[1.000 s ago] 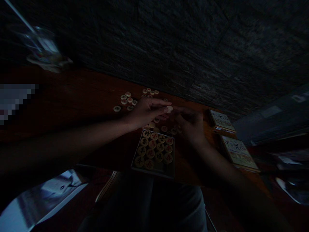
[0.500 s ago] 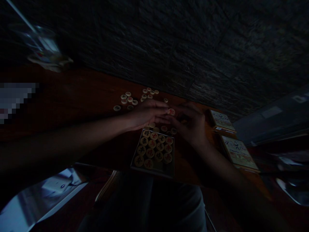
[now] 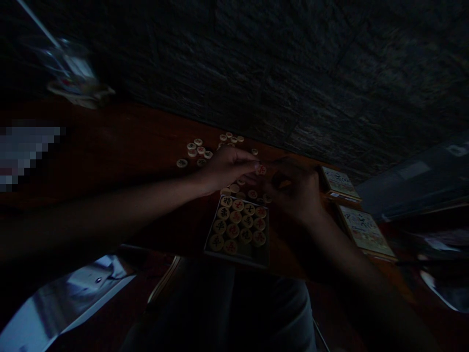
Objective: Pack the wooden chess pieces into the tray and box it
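Observation:
My left hand reaches in over the table with its fingertips closed on a round xiangqi piece, whose red character faces up. Close by on the right, my right hand is curled beside that piece, thumb and fingers bent around a small gap; darkness hides what its fingertips hold, if anything. Below both hands lies a shallow square box with rows of red and black xiangqi pieces in it. Its front right part shows bare floor. Several loose pieces lie between the box and my hands.
More loose xiangqi pieces are scattered beyond my left hand. Two flat printed boxes lie at the table's right side. A clear cup with a straw stands far left. A dark stone wall runs behind the table.
The held piece has turned, and its character now reads differently in the left fingertips. My right hand has drawn slightly right. The whole view has shifted a little.

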